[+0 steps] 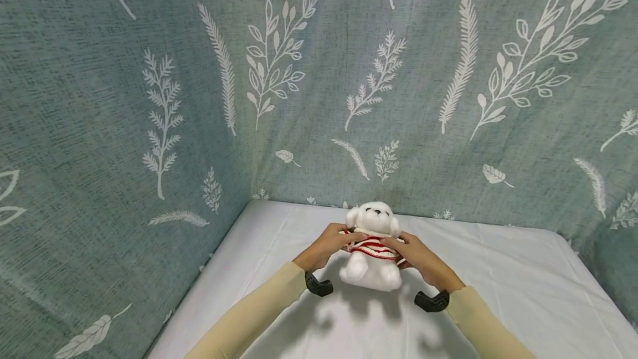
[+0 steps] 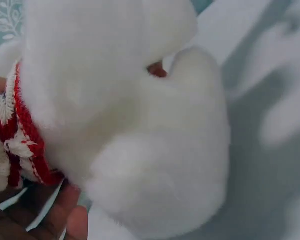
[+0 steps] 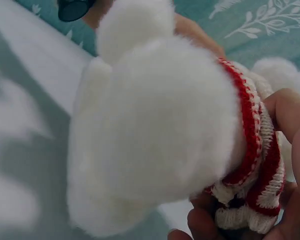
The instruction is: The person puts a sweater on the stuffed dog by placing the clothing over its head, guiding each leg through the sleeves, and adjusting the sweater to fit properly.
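A white plush dog (image 1: 372,267) in a knitted red-and-cream striped sweater (image 1: 374,248) is held up over the white surface, facing me. My left hand (image 1: 326,246) grips its left side as I see it, thumb across the sweater's front. On the other side my right hand (image 1: 423,259) grips it in the same way. In the left wrist view, curled fingers (image 2: 65,215) show beneath the sweater beside the dog's white fur (image 2: 155,175). The right wrist view has the thumb (image 3: 290,112) over the striped knit (image 3: 265,160), with fingertips below it.
The white cloth-covered surface (image 1: 498,270) spreads under and around the hands, carrying their shadows. Green curtains (image 1: 309,71) with white leaf prints rise behind it and at the left. A black curved device (image 1: 432,301) sits at the right wrist, another (image 1: 319,286) at the left.
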`<state>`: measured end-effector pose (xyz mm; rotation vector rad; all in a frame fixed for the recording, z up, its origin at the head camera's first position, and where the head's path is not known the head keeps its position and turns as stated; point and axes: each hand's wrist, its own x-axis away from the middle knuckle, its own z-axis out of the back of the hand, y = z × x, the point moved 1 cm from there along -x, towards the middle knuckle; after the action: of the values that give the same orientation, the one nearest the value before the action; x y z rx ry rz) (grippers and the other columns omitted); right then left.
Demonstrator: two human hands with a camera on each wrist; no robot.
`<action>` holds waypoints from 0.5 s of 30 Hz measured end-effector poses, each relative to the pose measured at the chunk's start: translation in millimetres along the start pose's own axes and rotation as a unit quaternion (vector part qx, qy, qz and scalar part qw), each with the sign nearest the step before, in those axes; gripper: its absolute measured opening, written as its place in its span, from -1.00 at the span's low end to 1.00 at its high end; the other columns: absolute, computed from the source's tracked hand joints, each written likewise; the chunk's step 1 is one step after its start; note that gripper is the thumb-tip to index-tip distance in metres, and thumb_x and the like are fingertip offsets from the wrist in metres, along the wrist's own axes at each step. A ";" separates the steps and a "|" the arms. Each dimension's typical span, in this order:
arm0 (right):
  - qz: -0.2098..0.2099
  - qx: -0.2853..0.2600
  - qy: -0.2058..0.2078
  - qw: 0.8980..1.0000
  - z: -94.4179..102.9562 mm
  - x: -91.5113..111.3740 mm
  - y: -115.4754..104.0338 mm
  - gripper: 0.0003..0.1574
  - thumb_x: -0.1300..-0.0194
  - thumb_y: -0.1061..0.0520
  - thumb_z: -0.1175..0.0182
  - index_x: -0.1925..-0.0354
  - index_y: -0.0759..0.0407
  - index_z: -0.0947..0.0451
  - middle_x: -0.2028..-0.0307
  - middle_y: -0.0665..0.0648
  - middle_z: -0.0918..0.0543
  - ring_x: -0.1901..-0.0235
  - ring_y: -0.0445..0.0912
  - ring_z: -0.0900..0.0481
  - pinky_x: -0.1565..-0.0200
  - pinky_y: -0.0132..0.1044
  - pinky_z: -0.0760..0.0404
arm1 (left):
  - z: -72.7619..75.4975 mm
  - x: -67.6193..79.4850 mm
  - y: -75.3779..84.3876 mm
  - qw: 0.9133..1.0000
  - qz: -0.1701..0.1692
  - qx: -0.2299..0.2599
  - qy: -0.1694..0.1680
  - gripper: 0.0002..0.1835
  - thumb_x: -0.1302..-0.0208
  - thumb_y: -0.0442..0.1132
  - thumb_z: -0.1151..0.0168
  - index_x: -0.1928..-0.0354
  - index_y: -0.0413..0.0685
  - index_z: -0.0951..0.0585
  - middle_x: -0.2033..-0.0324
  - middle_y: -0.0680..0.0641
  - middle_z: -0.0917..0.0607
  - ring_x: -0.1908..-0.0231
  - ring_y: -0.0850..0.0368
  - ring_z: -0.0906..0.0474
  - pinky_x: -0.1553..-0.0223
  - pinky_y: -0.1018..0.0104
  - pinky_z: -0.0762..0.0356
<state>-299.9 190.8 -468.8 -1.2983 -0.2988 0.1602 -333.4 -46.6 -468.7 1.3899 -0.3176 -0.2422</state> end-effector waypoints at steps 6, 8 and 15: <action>-0.029 -0.027 -0.014 0.999 1.4 3.1 -1.3 -0.32 -0.48 -0.26 -0.17 -0.18 0.29 -0.47 0.18 0.13 -0.64 0.26 -0.04 -0.60 0.25 -0.17 -0.63 | -2.4 -1.1 -0.2 1.000 0.021 0.020 -0.011 -0.69 -0.22 0.03 -0.47 0.32 -0.08 -0.72 0.42 0.05 -0.70 0.40 0.22 -0.56 0.10 0.10 -0.64; -0.046 -0.031 -0.009 0.998 1.6 3.0 -0.8 -0.28 -0.45 -0.30 -0.19 -0.18 0.27 -0.48 0.17 0.15 -0.64 0.24 -0.03 -0.60 0.24 -0.17 -0.62 | -3.0 -2.0 -0.9 0.999 0.027 0.027 -0.019 -0.66 -0.21 0.06 -0.48 0.28 -0.10 -0.75 0.39 0.03 -0.72 0.40 0.21 -0.58 0.17 0.18 -0.66; -0.091 -0.024 0.010 0.996 -1.7 4.6 0.7 -0.24 -0.39 -0.37 -0.19 -0.18 0.21 -0.56 0.08 0.18 -0.66 0.15 0.03 -0.63 0.21 -0.14 -0.62 | -5.3 -4.0 -8.9 0.995 0.069 0.065 -0.042 -0.69 -0.20 0.05 -0.47 0.31 -0.08 -0.76 0.45 0.04 -0.66 0.45 0.21 -0.59 0.27 0.29 -0.64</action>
<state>-295.0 190.7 -469.3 -1.3129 -0.4029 -0.0147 -335.1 -41.8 -478.6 1.4808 -0.5040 -0.1689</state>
